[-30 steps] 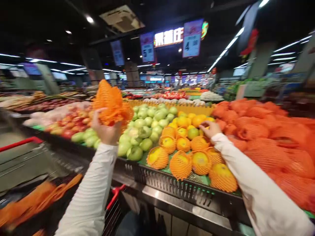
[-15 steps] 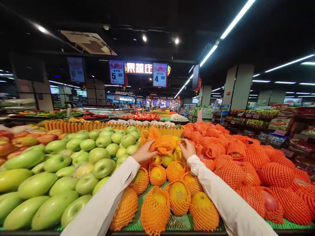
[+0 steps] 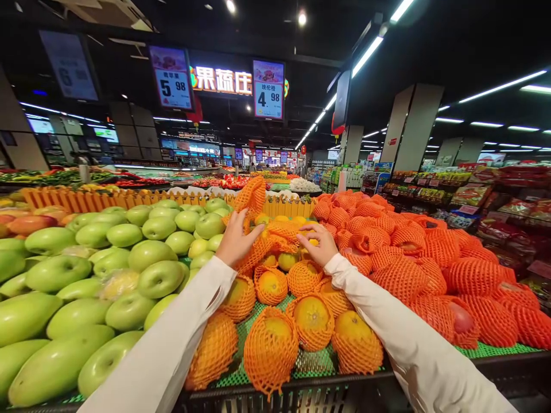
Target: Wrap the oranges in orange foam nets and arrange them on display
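Observation:
My left hand (image 3: 236, 240) grips an orange foam net (image 3: 252, 195), which sticks up above the fingers; the exact grip is partly hidden. My right hand (image 3: 319, 245) has its fingers curved and apart, with the tips at the edge of more orange netting (image 3: 282, 234) lying between the hands. Under the hands, several oranges (image 3: 271, 285) sit in orange foam nets on a green mesh liner (image 3: 249, 327). A bare yellow-orange fruit (image 3: 287, 261) shows just below the netting.
Green apple-like fruit (image 3: 161, 278) is heaped on the left. Fruit in red foam nets (image 3: 398, 278) piles up on the right. A low yellow picket fence (image 3: 286, 207) runs behind. A black crate edge (image 3: 301, 383) lies in front. Price screens (image 3: 268, 90) hang overhead.
The view has tipped down and shifted. My left hand has moved a little left, and the foam net by it now rises higher. My right hand stays near the netting.

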